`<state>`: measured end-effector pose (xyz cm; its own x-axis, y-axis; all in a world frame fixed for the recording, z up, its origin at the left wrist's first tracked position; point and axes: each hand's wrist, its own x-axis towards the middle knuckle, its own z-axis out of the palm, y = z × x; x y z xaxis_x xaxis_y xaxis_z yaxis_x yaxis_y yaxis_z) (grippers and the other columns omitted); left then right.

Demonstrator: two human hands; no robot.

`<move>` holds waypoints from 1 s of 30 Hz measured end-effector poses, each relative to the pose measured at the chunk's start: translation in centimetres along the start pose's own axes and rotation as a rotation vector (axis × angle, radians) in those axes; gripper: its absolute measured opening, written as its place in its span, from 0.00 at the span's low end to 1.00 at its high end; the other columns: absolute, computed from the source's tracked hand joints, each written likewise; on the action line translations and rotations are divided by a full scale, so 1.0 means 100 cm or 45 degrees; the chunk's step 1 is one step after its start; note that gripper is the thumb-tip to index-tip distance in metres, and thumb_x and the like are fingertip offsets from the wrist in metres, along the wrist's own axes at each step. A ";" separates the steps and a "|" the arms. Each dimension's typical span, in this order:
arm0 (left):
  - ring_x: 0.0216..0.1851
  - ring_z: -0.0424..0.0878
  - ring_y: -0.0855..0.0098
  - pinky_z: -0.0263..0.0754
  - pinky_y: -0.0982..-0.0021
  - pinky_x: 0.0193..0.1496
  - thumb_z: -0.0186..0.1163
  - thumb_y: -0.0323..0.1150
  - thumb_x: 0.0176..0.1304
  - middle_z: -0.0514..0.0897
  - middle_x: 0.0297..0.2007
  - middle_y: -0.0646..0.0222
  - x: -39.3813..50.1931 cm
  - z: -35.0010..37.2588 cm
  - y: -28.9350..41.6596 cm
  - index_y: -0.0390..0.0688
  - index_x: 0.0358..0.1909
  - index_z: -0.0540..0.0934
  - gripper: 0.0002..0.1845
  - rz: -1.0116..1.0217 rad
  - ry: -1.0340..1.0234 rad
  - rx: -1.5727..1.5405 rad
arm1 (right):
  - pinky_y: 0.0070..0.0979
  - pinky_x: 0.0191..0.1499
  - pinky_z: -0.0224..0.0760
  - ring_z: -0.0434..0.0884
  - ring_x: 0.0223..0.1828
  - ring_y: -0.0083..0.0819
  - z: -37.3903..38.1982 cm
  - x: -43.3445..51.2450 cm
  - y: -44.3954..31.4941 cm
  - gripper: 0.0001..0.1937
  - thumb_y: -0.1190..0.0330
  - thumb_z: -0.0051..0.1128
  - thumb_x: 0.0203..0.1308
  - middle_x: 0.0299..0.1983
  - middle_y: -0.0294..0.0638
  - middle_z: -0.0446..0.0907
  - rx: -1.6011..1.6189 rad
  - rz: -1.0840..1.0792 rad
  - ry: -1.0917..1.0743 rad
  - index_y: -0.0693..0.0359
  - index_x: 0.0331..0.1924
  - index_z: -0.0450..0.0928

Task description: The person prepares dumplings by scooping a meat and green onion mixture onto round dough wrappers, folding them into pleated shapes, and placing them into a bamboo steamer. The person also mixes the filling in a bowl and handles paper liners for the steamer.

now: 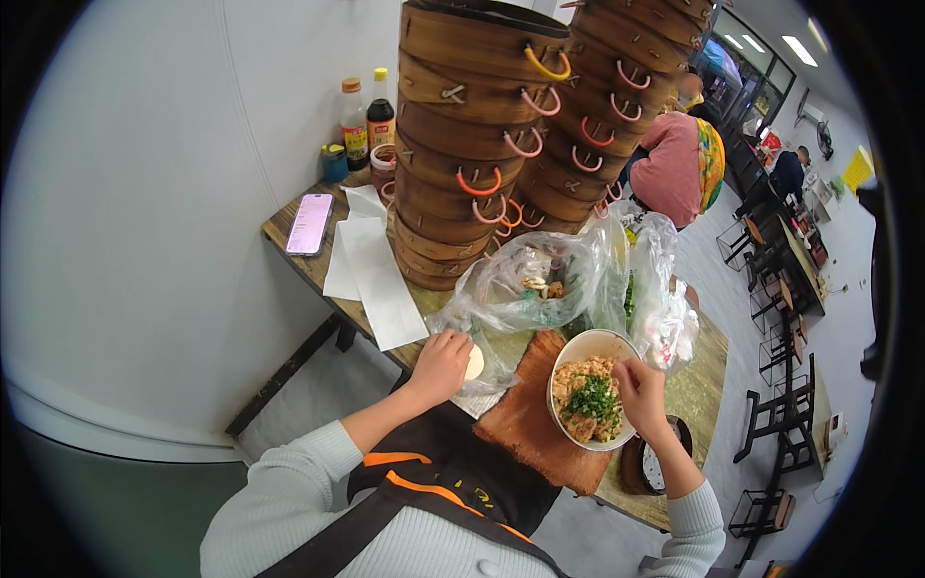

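Observation:
My left hand (439, 367) has its fingers on the left edge of a pale round dough wrapper (474, 363), over a clear plastic bag at the table's near edge. Whether the thumb pinches the wrapper is hidden. In the middle right stands a white bowl (587, 342) of minced filling (582, 376) topped with chopped green onion (594, 397). At the bowl's right side, my right hand (642, 396) is curled over the rim; anything inside its fingers is hidden. Part of the bowl rests on an orange-brown cloth (520, 419).
Tall stacks of bamboo steamers (462, 159) rise at the back. Plastic bags (535, 282) lie before them. Paper sheets (379, 282), a phone (310, 224) and sauce bottles (354, 130) are on the left. A small round steamer (650, 466) sits near right. A person in pink (668, 162) is beyond.

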<state>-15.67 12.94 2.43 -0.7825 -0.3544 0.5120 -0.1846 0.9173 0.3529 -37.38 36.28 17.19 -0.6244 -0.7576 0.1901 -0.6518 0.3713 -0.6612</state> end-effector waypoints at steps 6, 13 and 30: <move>0.49 0.73 0.57 0.69 0.62 0.51 0.61 0.28 0.56 0.77 0.47 0.58 0.002 -0.003 0.006 0.34 0.45 0.76 0.15 -0.021 -0.061 0.049 | 0.20 0.26 0.56 0.70 0.25 0.23 0.000 -0.018 0.030 0.16 0.70 0.56 0.66 0.34 0.42 0.76 0.139 0.047 -0.002 0.70 0.21 0.75; 0.49 0.73 0.54 0.69 0.60 0.53 0.60 0.25 0.55 0.75 0.48 0.54 -0.001 0.008 0.001 0.32 0.42 0.75 0.13 -0.059 -0.009 -0.031 | 0.23 0.22 0.57 0.69 0.20 0.27 -0.001 -0.051 -0.001 0.09 0.76 0.60 0.61 0.21 0.43 0.75 -0.164 0.061 0.311 0.68 0.24 0.76; 0.41 0.80 0.59 0.75 0.65 0.46 0.58 0.22 0.59 0.79 0.40 0.57 0.032 -0.003 -0.016 0.32 0.32 0.77 0.03 -0.241 0.044 -0.788 | 0.38 0.60 0.61 0.77 0.49 0.41 -0.015 -0.082 -0.029 0.05 0.73 0.59 0.59 0.45 0.46 0.81 -0.684 -0.209 0.603 0.66 0.31 0.82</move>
<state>-17.69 10.26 3.78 -0.7487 -0.5145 0.4180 0.0675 0.5680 0.8202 -31.00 42.18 18.65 -0.5405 -0.5578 0.6299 -0.7980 0.5771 -0.1736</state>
